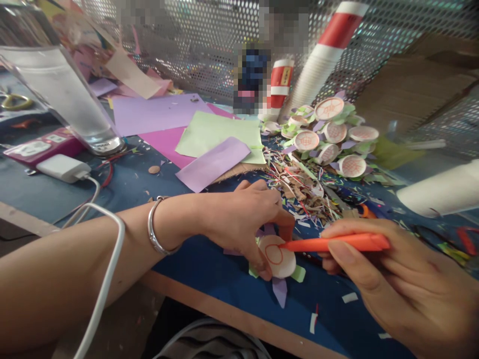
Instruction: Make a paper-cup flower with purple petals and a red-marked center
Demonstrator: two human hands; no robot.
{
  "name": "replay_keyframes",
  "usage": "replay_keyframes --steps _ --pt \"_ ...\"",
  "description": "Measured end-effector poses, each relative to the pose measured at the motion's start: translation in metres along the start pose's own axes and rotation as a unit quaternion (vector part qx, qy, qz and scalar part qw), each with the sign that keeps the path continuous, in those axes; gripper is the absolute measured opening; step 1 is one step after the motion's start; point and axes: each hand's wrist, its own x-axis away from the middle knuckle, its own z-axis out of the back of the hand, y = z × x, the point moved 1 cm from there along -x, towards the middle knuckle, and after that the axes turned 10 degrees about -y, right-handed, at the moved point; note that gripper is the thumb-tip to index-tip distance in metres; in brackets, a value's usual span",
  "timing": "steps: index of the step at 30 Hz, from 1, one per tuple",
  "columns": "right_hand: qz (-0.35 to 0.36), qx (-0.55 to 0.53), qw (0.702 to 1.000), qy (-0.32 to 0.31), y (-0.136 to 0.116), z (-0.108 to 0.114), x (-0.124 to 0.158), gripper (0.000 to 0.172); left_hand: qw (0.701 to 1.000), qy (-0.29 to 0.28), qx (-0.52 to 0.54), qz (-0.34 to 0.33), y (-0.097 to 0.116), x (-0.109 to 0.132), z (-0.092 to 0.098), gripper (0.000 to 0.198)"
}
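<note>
My left hand (pixel 258 219) is closed around the rim of a small round paper cup piece (pixel 283 262), steadying it near the table's front edge. Green and purple paper tabs (pixel 279 291) stick out from around it. In my right hand (pixel 389 279) is an orange marker (pixel 340 243), pinched between thumb and fingers, its tip touching the pale disc. A red-orange loop is drawn there. Behind, a heap of similar pieces (pixel 329 132) carries orange line patterns on their round faces.
Paper scraps (pixel 299 184) litter the table behind my hands. Coloured sheets (pixel 224 134) lie at the middle. A water bottle (pixel 71 94), a white charger (pixel 62 167) and its cable are at left, the cable crossing my left arm. Stacked paper cups (pixel 318 65) lean against the perforated metal panel.
</note>
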Motion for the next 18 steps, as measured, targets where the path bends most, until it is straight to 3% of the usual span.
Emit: replay_keyframes --steps 18 --pt "0.012 -0.056 0.998 -0.010 -0.0071 0.0007 0.0033 0.008 1.000 0.011 0.002 -0.022 -0.0018 -0.0013 -0.0023 0.047"
